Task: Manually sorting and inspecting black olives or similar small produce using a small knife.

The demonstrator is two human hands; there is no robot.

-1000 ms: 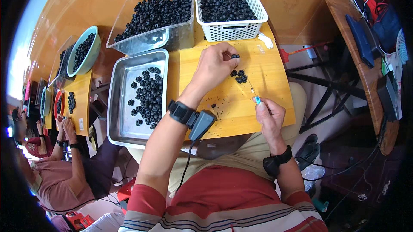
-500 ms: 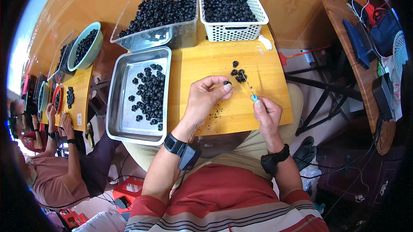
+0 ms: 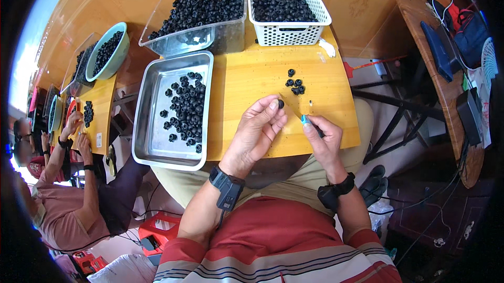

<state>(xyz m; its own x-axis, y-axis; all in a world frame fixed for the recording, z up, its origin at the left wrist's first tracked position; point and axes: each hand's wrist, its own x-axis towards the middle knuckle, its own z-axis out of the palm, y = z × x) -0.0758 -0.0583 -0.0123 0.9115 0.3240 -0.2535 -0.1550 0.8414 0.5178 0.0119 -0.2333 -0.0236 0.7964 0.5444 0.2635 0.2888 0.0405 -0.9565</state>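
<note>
Between the thumb and fingertips of my left hand (image 3: 261, 130), a small round black rubber-like piece (image 3: 281, 104) is pinched. My right hand (image 3: 324, 139) grips a slim hand tool with a bright blue collar (image 3: 305, 119). The tool's thin tip slants toward the black piece; whether it touches is too fine to tell. Just beyond my hands, a few loose black pieces (image 3: 297, 90) lie on the yellow wooden table (image 3: 241, 81). To the left, a shallow metal tray (image 3: 149, 139) holds many more of them.
Behind stand a clear plastic bin (image 3: 229, 36) and a white perforated basket (image 3: 290, 37), both filled with black pieces. A crumpled white item (image 3: 327, 48) lies beside the basket. At left, a co-worker's hands (image 3: 79, 125) work by a pale green bowl (image 3: 122, 52). A wooden side table (image 3: 420, 36) stands right.
The tool has moved down from the loose pieces toward the black piece in my left hand. My left hand has rolled slightly, and the whole view has shifted a little.
</note>
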